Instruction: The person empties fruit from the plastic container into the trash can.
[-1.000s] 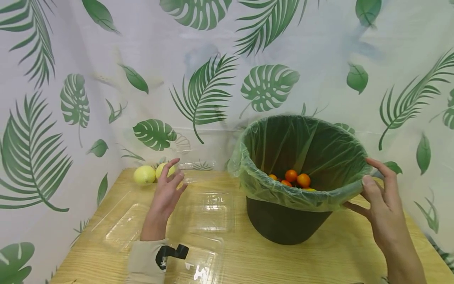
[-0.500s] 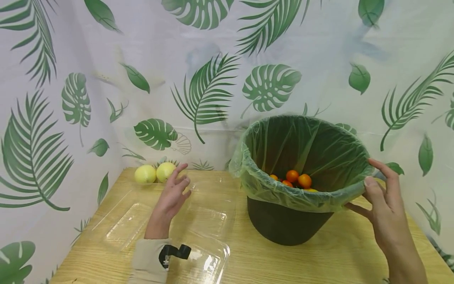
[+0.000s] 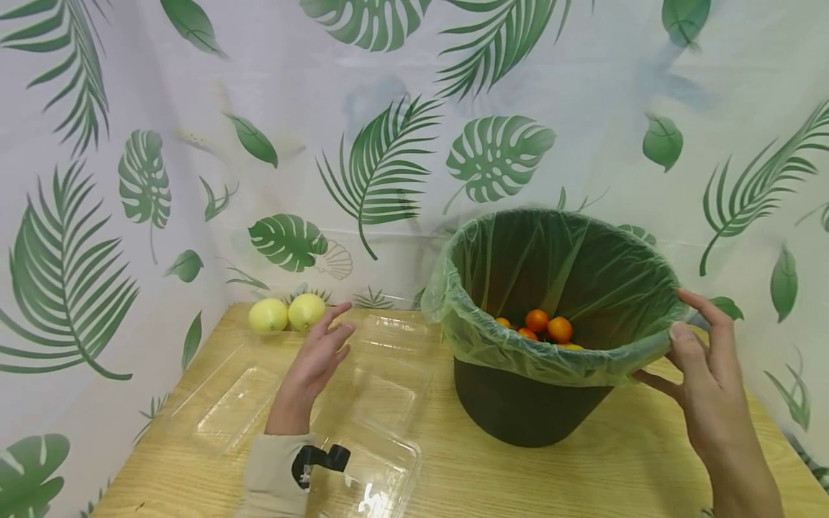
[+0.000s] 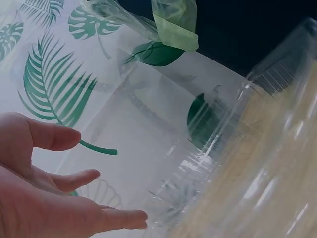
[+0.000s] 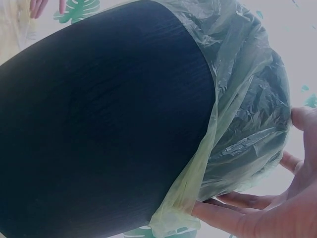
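Observation:
My left hand (image 3: 317,356) hovers with fingers spread and nothing between them, over several clear plastic containers. One clear container (image 3: 398,329) lies just beyond its fingertips at the back of the table. Another shows at the right of the left wrist view, a clear plastic wall (image 4: 262,153). My right hand (image 3: 712,388) grips the rim of a black bin (image 3: 531,410), thumb and fingers on its pale green bag liner (image 3: 557,363). The bin leans slightly. Inside it lie several small orange-red round fruits (image 3: 560,329) and a bit of something yellow.
Two pale yellow round fruits (image 3: 268,315) sit at the table's back left. Clear trays lie at the left (image 3: 227,406) and at the front (image 3: 382,467). A leaf-patterned sheet (image 3: 401,165) hangs behind and along the left of the wooden table (image 3: 518,482).
The clear container that stood raised at my left fingertips is let go and lies flat at the back. My left hand has shifted slightly right. The right hand keeps its grip on the rim.

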Motion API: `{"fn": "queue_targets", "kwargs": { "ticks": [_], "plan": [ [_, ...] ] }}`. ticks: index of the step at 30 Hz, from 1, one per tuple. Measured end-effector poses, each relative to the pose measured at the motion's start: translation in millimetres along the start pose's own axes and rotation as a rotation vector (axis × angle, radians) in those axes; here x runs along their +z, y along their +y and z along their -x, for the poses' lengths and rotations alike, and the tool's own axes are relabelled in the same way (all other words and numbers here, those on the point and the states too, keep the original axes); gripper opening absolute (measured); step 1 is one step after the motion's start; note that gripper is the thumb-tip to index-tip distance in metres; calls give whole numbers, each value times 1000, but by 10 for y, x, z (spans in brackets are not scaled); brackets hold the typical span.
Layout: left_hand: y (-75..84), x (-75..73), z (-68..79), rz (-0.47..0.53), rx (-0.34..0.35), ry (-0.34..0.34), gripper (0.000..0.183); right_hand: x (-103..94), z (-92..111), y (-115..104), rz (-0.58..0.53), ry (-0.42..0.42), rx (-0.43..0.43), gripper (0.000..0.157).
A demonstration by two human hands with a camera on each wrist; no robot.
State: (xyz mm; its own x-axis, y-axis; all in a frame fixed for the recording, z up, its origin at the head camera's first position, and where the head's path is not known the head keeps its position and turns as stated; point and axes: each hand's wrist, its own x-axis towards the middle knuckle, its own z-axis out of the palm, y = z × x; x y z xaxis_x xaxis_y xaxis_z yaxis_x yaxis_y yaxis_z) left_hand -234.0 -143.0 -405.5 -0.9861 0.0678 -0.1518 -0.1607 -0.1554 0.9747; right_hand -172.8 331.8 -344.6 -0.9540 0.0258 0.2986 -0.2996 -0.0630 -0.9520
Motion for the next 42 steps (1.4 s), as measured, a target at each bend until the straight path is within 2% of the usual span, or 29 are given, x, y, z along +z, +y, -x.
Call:
{"fn": "queue_targets", "kwargs": {
  "ticks": [3,7,10,15,19,24,27,32,36,42],
  "plan": [
    [49,4,36,-39,-3,10,54,-8,2,-4,-2,5,-2,53],
    [141,-31,122,-42,7,-11,57,-2,4,-11,-5,2,-16,52],
    [224,-85,204,-31,32,-31,57,10,2,-18,-3,-3,-27,52],
    [339,-208,324,-63,101,-6,54,26,-10,-24,6,-9,-25,52],
    [415,-283,396,-131,148,12,52,13,-13,-26,9,-13,-25,52],
    [583,-370,459,-303,188,56,49,7,1,-15,2,-17,-34,52],
    [700,-444,428,-416,227,104,46,12,7,-7,-9,-8,-36,52],
    [798,-568,234,-537,275,165,43,-16,19,-11,-12,11,-18,52],
    [772,-750,105,-602,278,207,43,-16,15,-14,-13,10,-21,52],
    [702,-1075,-12,-671,267,280,43,10,5,-10,-13,9,-4,52]
  ]
}}
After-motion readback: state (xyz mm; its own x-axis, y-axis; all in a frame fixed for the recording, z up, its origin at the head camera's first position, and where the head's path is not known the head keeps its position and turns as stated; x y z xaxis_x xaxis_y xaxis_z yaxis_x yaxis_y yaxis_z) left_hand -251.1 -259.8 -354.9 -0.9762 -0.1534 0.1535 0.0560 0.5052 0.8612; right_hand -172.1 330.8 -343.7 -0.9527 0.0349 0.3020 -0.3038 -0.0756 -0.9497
